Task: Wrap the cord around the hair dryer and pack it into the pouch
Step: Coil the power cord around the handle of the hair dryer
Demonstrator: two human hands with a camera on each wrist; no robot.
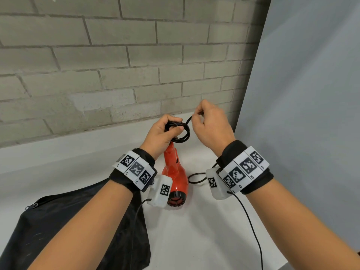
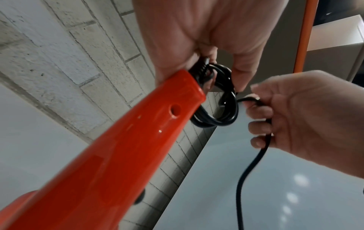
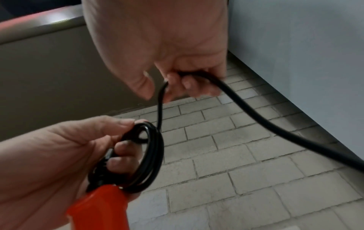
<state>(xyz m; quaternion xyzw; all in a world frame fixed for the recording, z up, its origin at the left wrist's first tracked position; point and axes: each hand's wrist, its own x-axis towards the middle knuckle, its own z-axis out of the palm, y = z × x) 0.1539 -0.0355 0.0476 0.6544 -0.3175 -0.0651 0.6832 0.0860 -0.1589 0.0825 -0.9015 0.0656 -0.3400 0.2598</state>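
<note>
1. a black pouch [image 1: 81,221] lies flat at the left of the white table [image 1: 194,230], its zipper pull [image 1: 32,206] at the upper left edge; the left forearm crosses above it.
2. the left hand [image 1: 162,133] is raised over the middle of the table, fingers and thumb curled round a small coil of black cord [image 1: 180,131] and the end of the handle of the red hair dryer [image 1: 174,172].
3. in the left wrist view the coil [image 2: 222,105] sits right at the handle's end, where the ribbed black collar comes out of the red hair dryer [image 2: 118,155] and disappears under the fingers [image 2: 242,74].
4. the dryer hangs below that hand, handle up, its round barrel end with a dark grille pointing toward the camera in the head view; whether the barrel touches the table cannot be told.
5. a short stretch of cord runs up and right from the coil to the right hand [image 1: 210,125].
6. the right hand is clenched on the cord; the right wrist view shows the cord [image 3: 256,118] passing through its curled fingers [image 3: 189,84] and trailing off to the lower right.
7. slack cord loops on the table just right of the dryer's barrel, under the right wrist.
8. a grey brick wall [image 1: 97,65] stands behind the table, and a pale panel [image 1: 311,94] closes the right side.
</note>
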